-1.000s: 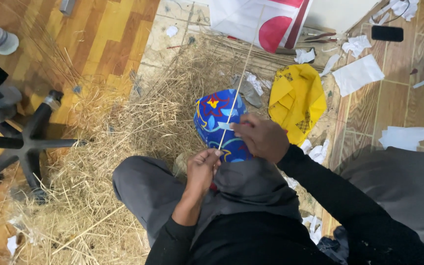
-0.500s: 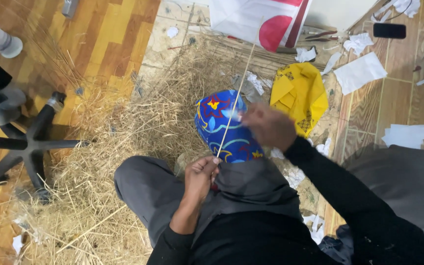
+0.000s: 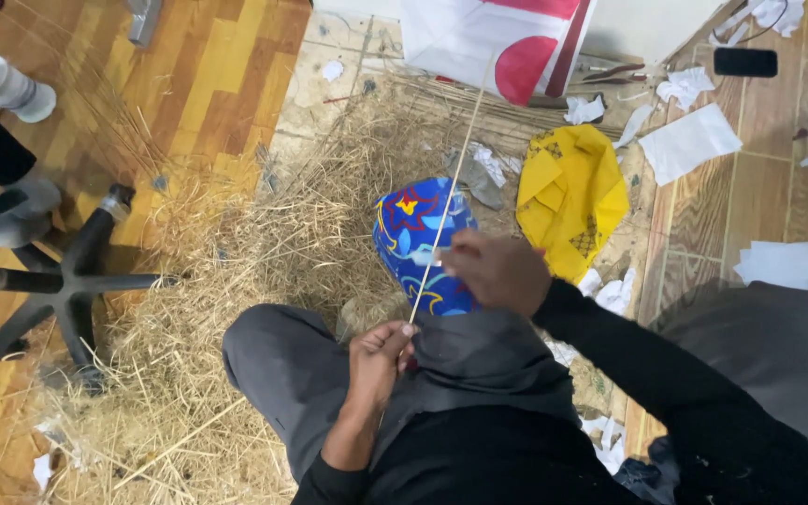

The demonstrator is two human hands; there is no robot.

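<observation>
Head view: left hand point(image 3: 376, 360) pinches thin stick point(image 3: 451, 192) base, right hand point(image 3: 493, 271) grips it mid-length over blue patterned paper point(image 3: 413, 234); stick not yet attached.

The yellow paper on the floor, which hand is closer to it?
Right. The right hand sits just left of the yellow paper, pinching the thin stick. The left hand grips the stick's lower end, farther away by the knee.

Left hand point(image 3: 378, 360) pinching lower end of thin stick point(image 3: 449, 192); right hand point(image 3: 497, 271) gripping it higher up. Blue patterned cloth point(image 3: 413, 238) beneath fingers, yellow cloth point(image 3: 568, 196) right, straw point(image 3: 236, 281) left.
</observation>
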